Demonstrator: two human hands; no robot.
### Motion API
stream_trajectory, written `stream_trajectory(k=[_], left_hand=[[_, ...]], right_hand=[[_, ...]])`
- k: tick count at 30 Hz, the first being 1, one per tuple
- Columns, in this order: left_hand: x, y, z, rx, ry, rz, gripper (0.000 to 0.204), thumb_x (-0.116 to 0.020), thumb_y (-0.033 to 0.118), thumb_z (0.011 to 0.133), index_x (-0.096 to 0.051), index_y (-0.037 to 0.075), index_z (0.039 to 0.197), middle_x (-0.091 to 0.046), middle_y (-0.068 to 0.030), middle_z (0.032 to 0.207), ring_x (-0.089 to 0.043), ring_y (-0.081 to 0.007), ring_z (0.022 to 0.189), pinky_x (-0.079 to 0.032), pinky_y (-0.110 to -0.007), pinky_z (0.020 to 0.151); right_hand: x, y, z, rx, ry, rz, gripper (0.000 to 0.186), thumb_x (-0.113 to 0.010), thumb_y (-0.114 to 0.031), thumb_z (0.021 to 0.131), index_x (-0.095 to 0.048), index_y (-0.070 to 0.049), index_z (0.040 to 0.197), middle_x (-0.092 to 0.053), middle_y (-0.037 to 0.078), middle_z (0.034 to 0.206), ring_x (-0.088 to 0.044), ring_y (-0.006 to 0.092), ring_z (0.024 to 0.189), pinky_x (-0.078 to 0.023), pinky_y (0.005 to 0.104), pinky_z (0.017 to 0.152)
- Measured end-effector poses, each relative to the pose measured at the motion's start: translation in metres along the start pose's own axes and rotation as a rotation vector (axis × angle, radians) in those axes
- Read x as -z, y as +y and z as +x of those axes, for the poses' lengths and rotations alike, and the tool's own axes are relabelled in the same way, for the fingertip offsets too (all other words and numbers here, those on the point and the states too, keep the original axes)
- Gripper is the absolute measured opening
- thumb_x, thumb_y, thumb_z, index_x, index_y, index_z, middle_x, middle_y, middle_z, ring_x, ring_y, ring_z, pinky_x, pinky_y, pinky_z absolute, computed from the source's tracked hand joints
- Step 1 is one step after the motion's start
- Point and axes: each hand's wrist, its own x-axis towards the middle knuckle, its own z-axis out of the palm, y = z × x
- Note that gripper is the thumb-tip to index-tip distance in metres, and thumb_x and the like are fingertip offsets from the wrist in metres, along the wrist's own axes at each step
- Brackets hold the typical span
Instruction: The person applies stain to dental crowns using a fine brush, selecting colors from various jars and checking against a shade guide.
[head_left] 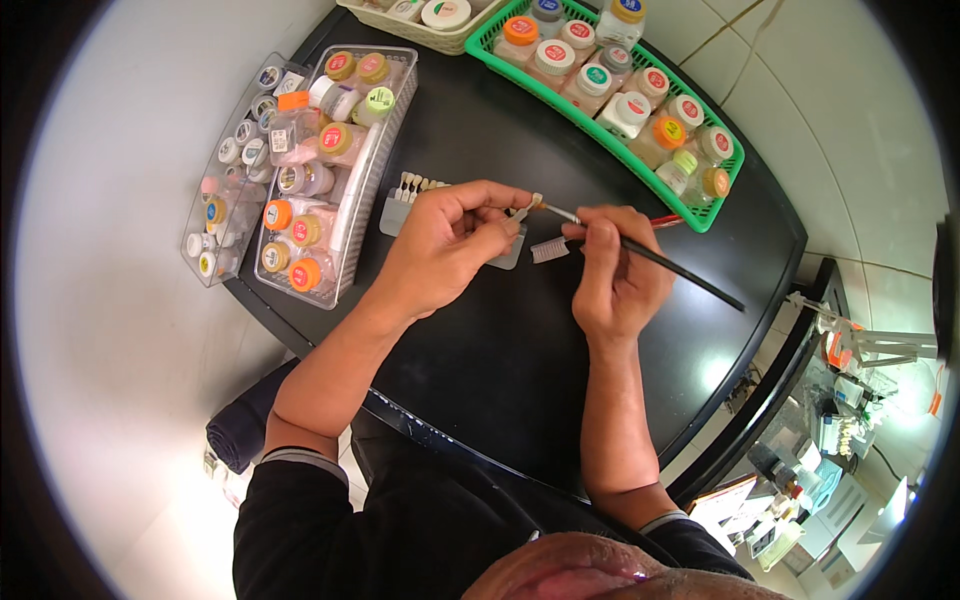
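Observation:
My left hand [445, 240] pinches a small pale tab [519, 214], like a tooth shade tab, between thumb and fingers. In my right hand [625, 275] is a slim brush with a black handle [695, 280], gripped like a pen. Its tip meets or nearly touches the end of the tab; contact is too small to judge. Behind and under my left hand lies a grey plate with several tooth-shaped tabs [412, 185], partly hidden. A small whitish comb-like piece [550, 250] rests on the black table between my hands.
A clear basket [350, 225] of capped jars stands at the left, beside a clear box [215, 270] of small pots. A green basket [640, 155] of jars sits at the far right, with a cream basket [455, 42] behind. A red stick [666, 221] lies by my right hand.

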Motion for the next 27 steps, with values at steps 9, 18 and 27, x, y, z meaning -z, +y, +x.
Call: stream_trajectory(k=[9,18,27], left_hand=[[0.0026,-0.0026,0.0000,-0.025,-0.024,-0.010,0.035,-0.069,0.005,0.102,-0.077,0.000,0.136,-0.068,0.0025,0.093,-0.061,-0.0052,0.084,-0.052,-0.022,0.079],[0.0027,-0.0011,-0.0004,-0.021,-0.034,-0.002,0.035,-0.067,0.006,0.102,-0.078,0.001,0.135,-0.069,0.0025,0.091,-0.059,-0.0051,0.083,-0.050,-0.023,0.079],[0.0001,0.0003,-0.0002,-0.038,-0.031,0.009,0.036,-0.066,0.005,0.101,-0.078,0.000,0.135,-0.075,0.0005,0.103,-0.059,-0.0054,0.086,-0.050,-0.023,0.081]], right_hand=[[-0.0028,-0.0001,-0.0020,-0.012,0.009,-0.050,0.011,-0.072,-0.006,0.106,-0.076,0.002,0.100,-0.077,0.011,0.087,-0.074,0.0190,0.074,-0.055,0.0292,0.068],[-0.0008,0.0000,-0.0002,-0.009,0.027,0.041,0.010,-0.071,-0.003,0.105,-0.076,0.005,0.101,-0.077,0.014,0.087,-0.075,0.0206,0.074,-0.056,0.0297,0.068],[-0.0005,0.0025,-0.0018,0.025,-0.042,0.071,0.009,-0.071,-0.003,0.105,-0.075,0.004,0.100,-0.076,0.013,0.084,-0.075,0.0200,0.073,-0.055,0.0295,0.066]])
